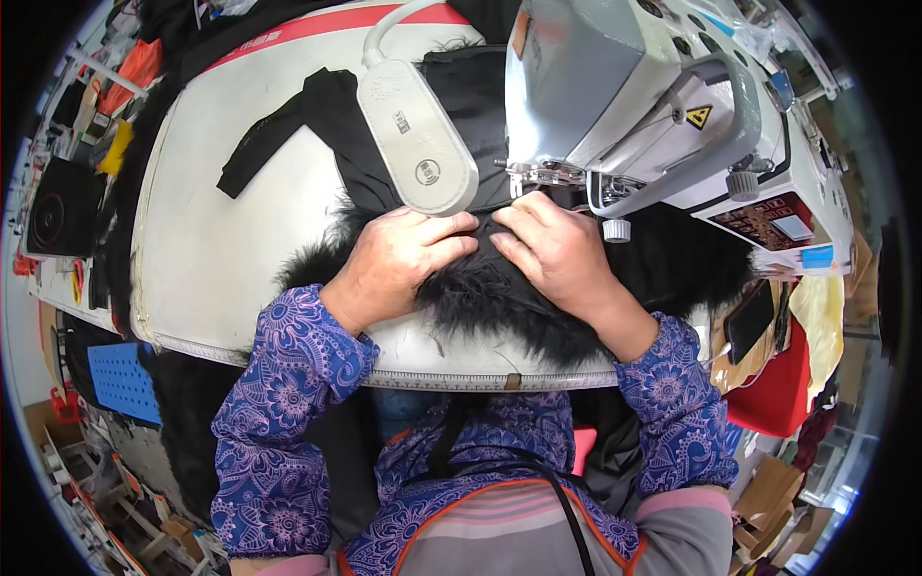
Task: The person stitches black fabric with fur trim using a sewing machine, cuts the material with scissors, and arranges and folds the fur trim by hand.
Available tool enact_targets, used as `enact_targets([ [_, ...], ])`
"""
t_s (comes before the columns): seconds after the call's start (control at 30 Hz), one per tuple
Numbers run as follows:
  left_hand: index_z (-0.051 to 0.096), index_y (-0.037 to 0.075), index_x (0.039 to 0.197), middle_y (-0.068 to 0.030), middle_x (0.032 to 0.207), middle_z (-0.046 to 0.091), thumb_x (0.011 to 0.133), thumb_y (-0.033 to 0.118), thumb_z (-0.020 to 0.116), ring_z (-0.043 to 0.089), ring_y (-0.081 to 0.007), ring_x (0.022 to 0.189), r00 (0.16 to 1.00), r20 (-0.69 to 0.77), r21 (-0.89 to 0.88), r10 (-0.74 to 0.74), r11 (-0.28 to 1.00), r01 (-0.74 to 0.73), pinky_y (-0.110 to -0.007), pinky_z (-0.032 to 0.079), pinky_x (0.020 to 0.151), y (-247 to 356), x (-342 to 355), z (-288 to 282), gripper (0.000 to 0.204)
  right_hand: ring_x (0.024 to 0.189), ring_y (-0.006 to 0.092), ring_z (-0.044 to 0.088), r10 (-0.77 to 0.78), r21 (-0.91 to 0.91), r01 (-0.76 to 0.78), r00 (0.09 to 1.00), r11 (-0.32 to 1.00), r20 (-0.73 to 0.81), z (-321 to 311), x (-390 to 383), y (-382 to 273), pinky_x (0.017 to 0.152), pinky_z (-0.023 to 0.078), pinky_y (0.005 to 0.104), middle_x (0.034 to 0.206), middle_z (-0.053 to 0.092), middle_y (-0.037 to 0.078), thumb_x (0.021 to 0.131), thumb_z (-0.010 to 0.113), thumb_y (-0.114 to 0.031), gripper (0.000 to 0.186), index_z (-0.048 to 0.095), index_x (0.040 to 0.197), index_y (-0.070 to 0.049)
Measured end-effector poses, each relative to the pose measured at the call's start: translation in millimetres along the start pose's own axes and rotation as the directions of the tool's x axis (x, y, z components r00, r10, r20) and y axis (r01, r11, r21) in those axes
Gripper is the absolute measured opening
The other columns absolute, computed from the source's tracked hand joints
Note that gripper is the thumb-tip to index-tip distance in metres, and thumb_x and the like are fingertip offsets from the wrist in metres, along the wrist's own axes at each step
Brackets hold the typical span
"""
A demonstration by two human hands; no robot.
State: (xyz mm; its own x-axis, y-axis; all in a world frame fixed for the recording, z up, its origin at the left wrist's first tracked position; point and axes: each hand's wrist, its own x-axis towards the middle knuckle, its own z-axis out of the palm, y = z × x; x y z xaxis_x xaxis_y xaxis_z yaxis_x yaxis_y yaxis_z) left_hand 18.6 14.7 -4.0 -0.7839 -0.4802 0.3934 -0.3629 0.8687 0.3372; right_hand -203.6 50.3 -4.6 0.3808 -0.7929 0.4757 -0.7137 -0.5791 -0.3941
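A black garment with fur trim [499, 312] lies under the head of a white sewing machine [595, 86]. My left hand [394, 259] grips its dark fabric just below a white lamp head [413, 134], with thumb and fingers pressed on it. My right hand [552, 259] holds the same fabric just in front of the presser foot [519, 182], fingers curled onto it and tips close to the metal parts. A black sleeve-like piece [259, 144] stretches across the white table to the upper left.
The table's ruled front edge [461, 379] runs below my hands. A control panel [764, 221] is on the machine's right. A phone [747, 322] lies at the right. A blue perforated board [123, 382], a black speaker [60, 216] and clutter sit at the left.
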Motion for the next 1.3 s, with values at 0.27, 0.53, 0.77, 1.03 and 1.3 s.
enact_targets([
  [0.27, 0.067, 0.003, 0.091, -0.0092, 0.103, 0.068, 0.064, 0.006, 0.063, 0.062, -0.0286, 0.109, 1.000, -0.012, -0.029, -0.023, 0.999, 0.023, -0.037, 0.051, 0.091, -1, -3, -2, 0.027, 0.061, 0.0226, 0.060, 0.098, 0.146, -0.084, 0.991, 0.986, -0.096, -4, -6, -7, 0.054, 0.046, 0.0303, 0.082, 0.059, 0.010, 0.080, 0.067, -0.004, 0.009, 0.060, 0.085, -0.002],
  [0.53, 0.065, 0.003, 0.092, -0.0134, 0.111, 0.065, 0.067, 0.026, 0.075, 0.058, -0.0317, 0.115, 0.996, 0.080, -0.168, 0.032, 0.986, -0.019, -0.043, 0.046, 0.097, 1, -2, -19, 0.036, 0.075, 0.0308, 0.062, 0.218, 0.100, -0.220, 0.976, 0.970, 0.024, 2, -4, 2, 0.064, 0.049, 0.0382, 0.085, 0.060, 0.011, 0.086, 0.062, -0.006, 0.005, 0.062, 0.090, -0.003],
  [0.77, 0.065, 0.006, 0.098, -0.0089, 0.103, 0.063, 0.072, 0.038, 0.075, 0.060, -0.0279, 0.108, 0.999, -0.017, -0.024, -0.034, 0.999, 0.034, -0.040, 0.047, 0.087, 9, 0, -3, 0.042, 0.068, 0.0277, 0.062, 0.007, 0.045, -0.007, 1.000, 0.999, -0.012, 2, -1, 4, 0.058, 0.049, 0.0362, 0.083, 0.059, 0.009, 0.084, 0.064, -0.007, 0.007, 0.063, 0.091, -0.005],
  [1.03, 0.065, 0.004, 0.094, -0.0103, 0.104, 0.064, 0.062, 0.022, 0.074, 0.059, -0.0307, 0.111, 0.995, 0.020, 0.001, 0.095, 0.995, -0.095, -0.044, 0.047, 0.094, 2, -10, -9, 0.038, 0.061, 0.0226, 0.059, -0.026, -0.027, 0.025, 0.999, 0.999, -0.048, -14, -6, 4, 0.055, 0.047, 0.0324, 0.081, 0.059, 0.009, 0.080, 0.067, -0.005, 0.010, 0.062, 0.088, -0.004],
  [1.3, 0.063, 0.002, 0.087, -0.0110, 0.104, 0.064, 0.058, 0.022, 0.072, 0.060, -0.0301, 0.106, 1.000, -0.001, 0.075, -0.019, 0.997, 0.020, -0.043, 0.048, 0.092, 19, -36, -17, 0.037, 0.089, 0.0264, 0.063, -0.060, 0.114, 0.045, 0.989, 0.992, 0.132, -55, -51, 9, 0.074, 0.051, 0.0352, 0.095, 0.065, 0.007, 0.075, 0.072, -0.014, 0.015, 0.065, 0.085, -0.006],
])
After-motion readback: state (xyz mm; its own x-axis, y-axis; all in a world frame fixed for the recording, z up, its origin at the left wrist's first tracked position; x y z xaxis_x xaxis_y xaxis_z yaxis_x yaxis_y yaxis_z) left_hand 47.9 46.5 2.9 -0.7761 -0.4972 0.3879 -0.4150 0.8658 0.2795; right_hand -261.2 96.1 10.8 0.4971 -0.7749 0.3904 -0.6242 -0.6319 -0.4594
